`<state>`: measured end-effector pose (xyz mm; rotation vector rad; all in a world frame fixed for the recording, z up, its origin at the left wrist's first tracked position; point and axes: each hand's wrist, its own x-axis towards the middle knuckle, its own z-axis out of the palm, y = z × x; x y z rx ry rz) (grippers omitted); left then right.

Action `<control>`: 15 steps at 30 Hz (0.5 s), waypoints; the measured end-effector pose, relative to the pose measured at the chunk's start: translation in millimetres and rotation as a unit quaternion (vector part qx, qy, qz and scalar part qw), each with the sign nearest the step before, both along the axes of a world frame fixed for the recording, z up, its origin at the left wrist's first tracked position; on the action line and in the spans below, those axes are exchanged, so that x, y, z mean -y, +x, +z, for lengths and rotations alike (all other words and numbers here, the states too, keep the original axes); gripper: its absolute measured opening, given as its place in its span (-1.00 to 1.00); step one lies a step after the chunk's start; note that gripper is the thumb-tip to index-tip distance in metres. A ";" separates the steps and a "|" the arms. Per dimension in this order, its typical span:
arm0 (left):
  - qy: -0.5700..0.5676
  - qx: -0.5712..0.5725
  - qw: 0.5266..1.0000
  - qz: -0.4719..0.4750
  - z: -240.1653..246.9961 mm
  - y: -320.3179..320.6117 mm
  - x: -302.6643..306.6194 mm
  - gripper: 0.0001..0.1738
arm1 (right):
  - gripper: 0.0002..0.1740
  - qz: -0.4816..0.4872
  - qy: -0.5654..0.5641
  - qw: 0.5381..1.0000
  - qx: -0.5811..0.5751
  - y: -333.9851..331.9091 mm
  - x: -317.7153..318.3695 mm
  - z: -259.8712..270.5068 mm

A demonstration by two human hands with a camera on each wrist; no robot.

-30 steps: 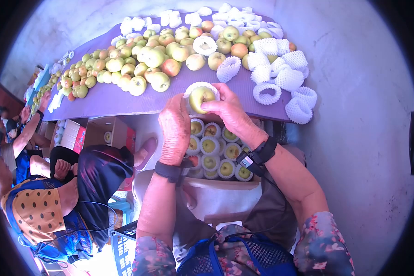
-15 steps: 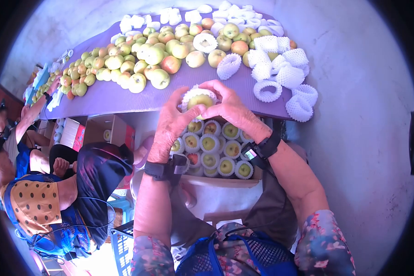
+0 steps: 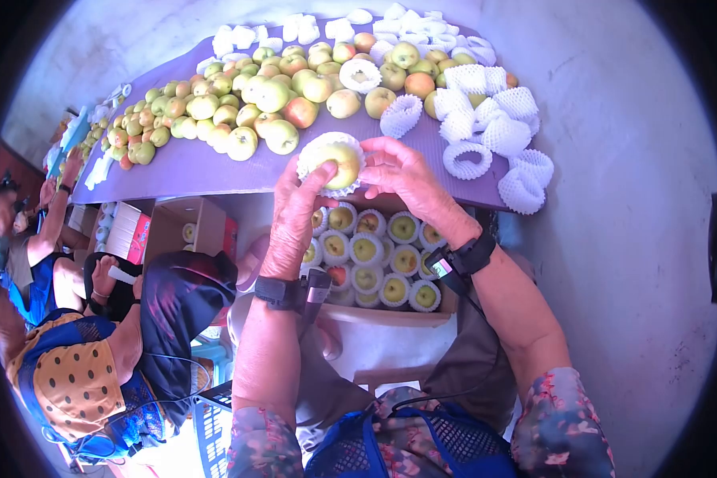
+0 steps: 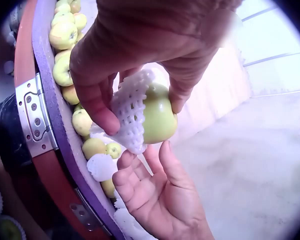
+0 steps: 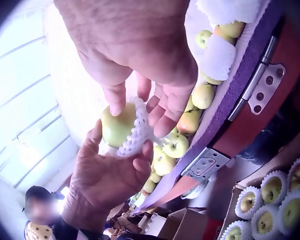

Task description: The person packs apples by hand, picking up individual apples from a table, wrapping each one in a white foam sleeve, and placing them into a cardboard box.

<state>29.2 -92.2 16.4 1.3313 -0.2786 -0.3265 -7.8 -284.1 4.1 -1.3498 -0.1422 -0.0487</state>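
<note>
A yellow-green apple (image 3: 344,166) sits partly inside a white foam net sleeve (image 3: 327,143), above the table's near edge. My left hand (image 3: 293,209) grips both, its thumb on the bare apple and its fingers around the netting. In the left wrist view the foam net (image 4: 130,112) covers one side of the apple (image 4: 160,120), leaving the other side bare. My right hand (image 3: 410,182) is right beside the sleeve, its fingers loosely bent and holding nothing. The right wrist view shows the right fingers spread close over the apple (image 5: 117,129).
A purple-covered table (image 3: 215,177) bears a heap of apples (image 3: 267,95) and loose foam nets (image 3: 506,135). Below its near edge, a carton (image 3: 422,319) holds netted apples in rows. Another person (image 3: 80,374) sits at the left, near an open box (image 3: 191,231).
The apple has turned and shifted slightly left into the left hand's hold. My right hand has come away from it, where both hands were on it before.
</note>
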 end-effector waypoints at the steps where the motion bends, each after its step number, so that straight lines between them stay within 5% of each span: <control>1: -0.002 -0.001 1.000 -0.007 -0.2 0.3 -0.1 -0.47 | -0.52 -0.002 0.005 1.000 -0.006 0.1 0.9 -0.1; 15: 0.031 -0.017 0.998 -0.057 2.0 -3.9 1.6 -0.37 | -0.67 -0.018 0.049 0.998 -0.020 7.2 3.6 -18.0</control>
